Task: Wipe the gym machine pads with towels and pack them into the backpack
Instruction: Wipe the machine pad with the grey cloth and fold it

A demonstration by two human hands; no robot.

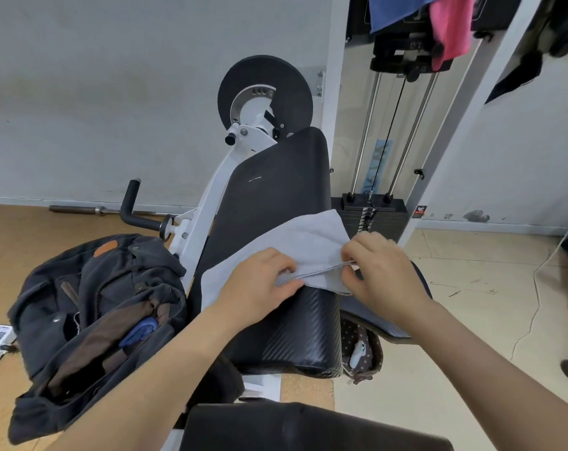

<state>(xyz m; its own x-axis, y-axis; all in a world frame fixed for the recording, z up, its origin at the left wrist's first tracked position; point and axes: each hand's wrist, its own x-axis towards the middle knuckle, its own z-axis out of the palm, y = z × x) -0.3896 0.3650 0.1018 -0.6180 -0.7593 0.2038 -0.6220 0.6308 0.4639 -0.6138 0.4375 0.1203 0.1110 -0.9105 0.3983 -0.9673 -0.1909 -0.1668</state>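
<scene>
A grey towel (295, 245) lies folded across the black gym machine pad (276, 190). My left hand (259, 281) pinches the towel's near edge at the left. At the right end of the same hem, my right hand (380, 265) grips it between thumb and fingers. A dark backpack (90, 314) stands open on the floor to the left of the pad, with a blue cloth (139, 332) showing inside it.
The machine's white frame (211, 196), black disc (263, 96) and weight stack (373, 213) rise behind the pad. A blue towel (393, 11) and a pink towel (451, 24) hang at top right. A second black pad (308, 428) sits at the bottom edge. A white cable (536, 288) runs over the floor at right.
</scene>
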